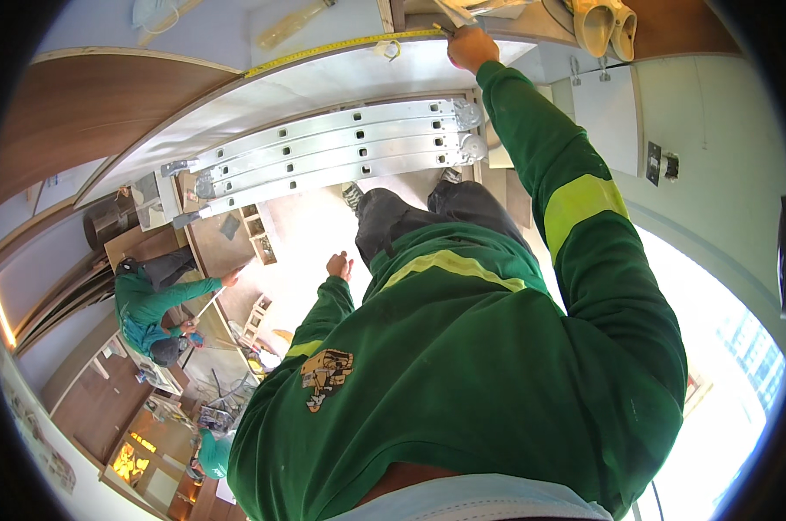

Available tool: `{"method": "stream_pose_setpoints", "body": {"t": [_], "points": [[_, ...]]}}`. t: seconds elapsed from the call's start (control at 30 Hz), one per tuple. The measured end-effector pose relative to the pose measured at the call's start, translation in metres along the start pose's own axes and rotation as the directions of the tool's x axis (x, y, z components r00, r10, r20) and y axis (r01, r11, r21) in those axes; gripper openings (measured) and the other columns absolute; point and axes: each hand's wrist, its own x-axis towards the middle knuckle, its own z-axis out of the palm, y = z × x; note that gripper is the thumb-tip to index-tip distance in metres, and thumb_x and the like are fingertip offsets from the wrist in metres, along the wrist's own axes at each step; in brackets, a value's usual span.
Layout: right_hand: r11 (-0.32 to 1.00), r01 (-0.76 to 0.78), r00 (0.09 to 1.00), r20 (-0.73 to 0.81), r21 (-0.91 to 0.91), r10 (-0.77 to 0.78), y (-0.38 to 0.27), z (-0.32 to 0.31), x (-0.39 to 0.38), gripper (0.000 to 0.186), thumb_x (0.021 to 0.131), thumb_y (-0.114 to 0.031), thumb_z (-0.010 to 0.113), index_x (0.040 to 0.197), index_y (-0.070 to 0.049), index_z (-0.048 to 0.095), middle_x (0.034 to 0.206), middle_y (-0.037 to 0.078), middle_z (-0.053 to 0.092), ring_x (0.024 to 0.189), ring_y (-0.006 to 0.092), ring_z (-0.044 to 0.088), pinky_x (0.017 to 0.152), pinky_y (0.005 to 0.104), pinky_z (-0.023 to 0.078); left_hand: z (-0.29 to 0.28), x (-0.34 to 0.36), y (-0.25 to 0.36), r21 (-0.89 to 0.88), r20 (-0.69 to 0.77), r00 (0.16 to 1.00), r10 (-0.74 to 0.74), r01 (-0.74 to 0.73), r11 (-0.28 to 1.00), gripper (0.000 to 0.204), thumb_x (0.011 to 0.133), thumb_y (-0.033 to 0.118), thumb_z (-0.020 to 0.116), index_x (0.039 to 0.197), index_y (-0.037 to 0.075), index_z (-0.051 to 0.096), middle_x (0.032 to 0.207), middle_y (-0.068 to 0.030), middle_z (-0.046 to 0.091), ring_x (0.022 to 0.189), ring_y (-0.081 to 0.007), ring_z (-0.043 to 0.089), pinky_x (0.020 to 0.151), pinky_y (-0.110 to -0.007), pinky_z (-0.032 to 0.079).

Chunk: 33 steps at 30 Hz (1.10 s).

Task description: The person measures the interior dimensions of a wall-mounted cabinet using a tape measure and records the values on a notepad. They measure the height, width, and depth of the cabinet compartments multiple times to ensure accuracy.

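Note:
My right arm reaches up to the far top, where my right hand (473,48) is closed at the end of a yellow tape measure (341,45). The tape's blade runs left from that hand along the upper edge of a long pale panel (315,74). A small dark tip shows beside my fingers; I cannot make out what it is. My left hand (341,266) hangs low by my left thigh, fingers curled, with nothing visible in it. Between the panel and my legs lies a folded aluminium ladder (341,148) with dark feet at its left end.
At left, a co-worker (150,300) in green holds a thin stick; another green-clad person (212,453) is below. Pale shoes (597,26) stand on a brown shelf, top right. An open wall socket (670,167) is at right. Wooden step pieces (258,236) lie on the floor.

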Motion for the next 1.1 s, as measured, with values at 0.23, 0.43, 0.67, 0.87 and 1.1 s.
{"method": "stream_pose_setpoints", "body": {"t": [0.23,0.43,0.67,0.87,1.1], "points": [[0.999,0.038,0.999,-0.005,-0.034,-0.038,-0.003,0.002,0.008,0.036,0.099,-0.032,0.053,0.113,-0.009,0.077,0.116,0.021,0.075,0.109,0.0436,0.071,0.095,0.0525,0.057,0.023,0.008,0.028,-0.122,0.004,1.0,0.014,-0.014,0.992,0.06,0.104,0.009,0.057,0.158,-0.005,0.035,0.142,-0.0209,0.053,0.111,-0.0254,0.063,0.092,-0.037,0.06],[0.999,0.034,0.999,0.011,-0.019,-0.034,0.001,0.0,0.008,0.037,0.099,-0.032,0.051,0.112,-0.009,0.077,0.117,0.022,0.074,0.109,0.0445,0.071,0.095,0.0529,0.057,0.089,-0.004,0.156,-0.308,-0.063,0.97,0.234,-0.242,0.92,0.063,0.103,0.011,0.062,0.157,-0.008,0.034,0.121,-0.0187,0.063,0.098,-0.0228,0.063,0.088,-0.034,0.059],[0.971,0.224,0.974,-0.019,-0.085,-0.227,0.0,0.0,-0.006,0.031,0.098,-0.029,0.054,0.106,-0.01,0.077,0.104,0.02,0.076,0.097,0.0432,0.073,0.085,0.0544,0.058,0.14,-0.027,0.233,-0.405,0.117,0.914,0.389,-0.314,0.859,0.06,0.104,0.024,0.063,0.151,-0.007,0.042,0.111,-0.0113,0.061,0.101,-0.0236,0.063,0.095,-0.035,0.054],[0.867,0.469,0.803,0.329,0.168,-0.498,-0.03,0.003,-0.117,0.025,0.094,-0.029,0.058,0.101,-0.011,0.075,0.084,0.018,0.074,0.079,0.0388,0.072,0.075,0.0563,0.055,0.143,-0.055,0.275,-0.628,0.221,0.873,0.435,-0.214,0.748,0.112,0.095,0.083,0.046,0.166,0.0,0.018,0.149,-0.0216,0.048,0.128,-0.033,0.055,0.111,-0.044,0.044],[0.928,0.183,0.839,0.44,0.325,-0.32,0.011,0.062,-0.246,0.039,0.102,-0.041,0.057,0.095,-0.007,0.073,0.085,0.02,0.074,0.082,0.0419,0.071,0.078,0.0516,0.056,0.132,-0.055,0.289,-0.66,0.318,0.915,0.248,0.026,0.751,0.099,0.099,0.08,0.038,0.164,0.007,0.026,0.162,-0.0187,0.041,0.138,-0.0393,0.053,0.114,-0.049,0.044]]}}
